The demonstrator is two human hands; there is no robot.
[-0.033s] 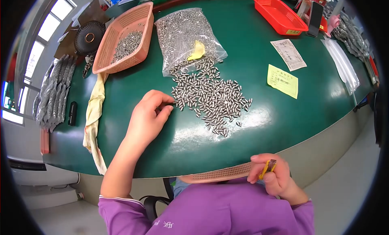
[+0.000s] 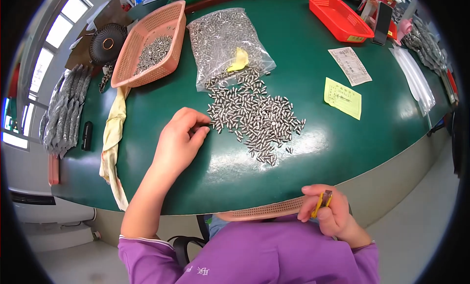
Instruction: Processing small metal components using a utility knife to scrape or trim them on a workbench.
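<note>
Many small silvery metal pieces with pointed ends lie in a loose pile (image 2: 259,115) on the green tabletop. They spread from the mouth of a clear plastic bag (image 2: 223,36) full of the same pieces, with a yellow paper slip (image 2: 238,59) in it. My left hand (image 2: 178,137) rests at the pile's left edge. Its thumb and forefinger are drawn close together; what may be between the tips is too small to make out. Over the table's front edge, my right hand (image 2: 330,213) is closed around a small yellow-and-dark object (image 2: 322,202), its exact kind unclear.
A pink basket (image 2: 171,63) with metal pieces stands back left, beside a pale cloth strip (image 2: 113,137) and a black fan (image 2: 107,44). Another pink basket (image 2: 269,209) sits at my lap. Right are a red tray (image 2: 338,19), paper slips (image 2: 350,66) and clear bags (image 2: 413,81).
</note>
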